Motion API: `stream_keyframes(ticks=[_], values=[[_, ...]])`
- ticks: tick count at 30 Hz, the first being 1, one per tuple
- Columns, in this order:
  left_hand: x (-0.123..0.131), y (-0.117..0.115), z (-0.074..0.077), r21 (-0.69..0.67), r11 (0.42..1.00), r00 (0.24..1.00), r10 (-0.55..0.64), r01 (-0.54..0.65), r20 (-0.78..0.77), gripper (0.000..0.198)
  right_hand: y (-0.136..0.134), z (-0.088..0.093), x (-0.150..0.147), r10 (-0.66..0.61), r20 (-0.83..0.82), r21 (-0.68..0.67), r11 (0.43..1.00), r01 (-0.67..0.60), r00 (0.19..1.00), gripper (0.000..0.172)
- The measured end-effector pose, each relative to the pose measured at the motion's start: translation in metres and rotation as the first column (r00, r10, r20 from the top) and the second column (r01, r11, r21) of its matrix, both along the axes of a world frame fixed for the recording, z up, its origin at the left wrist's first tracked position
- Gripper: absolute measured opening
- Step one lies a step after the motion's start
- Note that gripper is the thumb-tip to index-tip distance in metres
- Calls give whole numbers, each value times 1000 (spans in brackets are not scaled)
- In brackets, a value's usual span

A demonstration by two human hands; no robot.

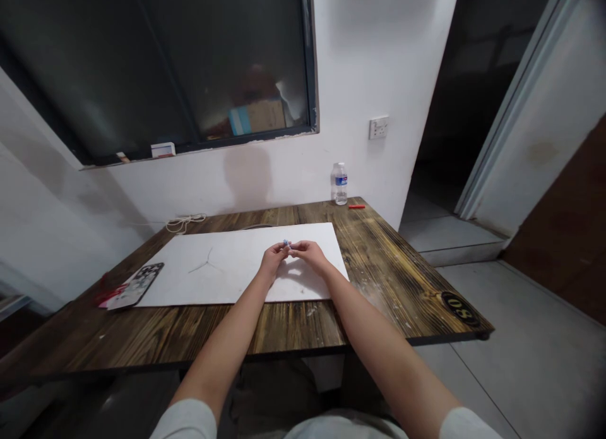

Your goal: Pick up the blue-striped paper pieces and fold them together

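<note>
Where the worktop is stretching leftward, a red item is lying beside a dark-edged patterned slab, both apparently set at the end of the white board to stay out of the arms' way. Behind them, a pale cable is lying looped, seemingly gathered to limit tangling. On the board, a thin three-armed piece is resting, its dark lines showing up well against the white.

Farther right, the left hand is pinching a small bluish piece just above the board; the right hand is gripping it too, fingertips nearly together, presumably because something so small is needing steadying from both sides. Beyond, a bottle is standing upright near a red stick.

Counting across, one slab, one cable, one board, one three-armed piece, two hands, one bluish piece, one bottle and one red stick are showing; how many parts are making up the red item, I cannot tell.
</note>
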State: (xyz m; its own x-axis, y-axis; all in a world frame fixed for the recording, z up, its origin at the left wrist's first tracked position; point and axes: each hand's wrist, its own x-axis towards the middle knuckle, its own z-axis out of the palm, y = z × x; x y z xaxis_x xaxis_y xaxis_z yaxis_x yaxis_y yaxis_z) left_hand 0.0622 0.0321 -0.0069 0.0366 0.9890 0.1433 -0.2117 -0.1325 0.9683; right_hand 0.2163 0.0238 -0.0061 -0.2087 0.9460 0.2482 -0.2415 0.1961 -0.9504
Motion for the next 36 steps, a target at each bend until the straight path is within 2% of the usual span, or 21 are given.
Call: stream_keyframes(ticks=[8, 22, 30, 36], values=[[0, -1, 3, -36, 999, 995, -24, 28, 98, 48, -3, 3, 1, 24, 56, 26, 999, -26, 998, 39], [1, 1, 1, -44, 999, 999, 8, -7, 34, 47, 2, 1, 0, -65, 98, 34, 998, 61, 993, 38], [1, 5, -4, -53, 990, 992, 127, -128, -27, 45, 10, -5, -1, -164, 104, -4, 986, 166, 981, 29], [1, 5, -4, -97, 976, 981, 192, -193, -20, 44, 16, -8, 2, -270, 171, -6, 961, 276, 947, 23]])
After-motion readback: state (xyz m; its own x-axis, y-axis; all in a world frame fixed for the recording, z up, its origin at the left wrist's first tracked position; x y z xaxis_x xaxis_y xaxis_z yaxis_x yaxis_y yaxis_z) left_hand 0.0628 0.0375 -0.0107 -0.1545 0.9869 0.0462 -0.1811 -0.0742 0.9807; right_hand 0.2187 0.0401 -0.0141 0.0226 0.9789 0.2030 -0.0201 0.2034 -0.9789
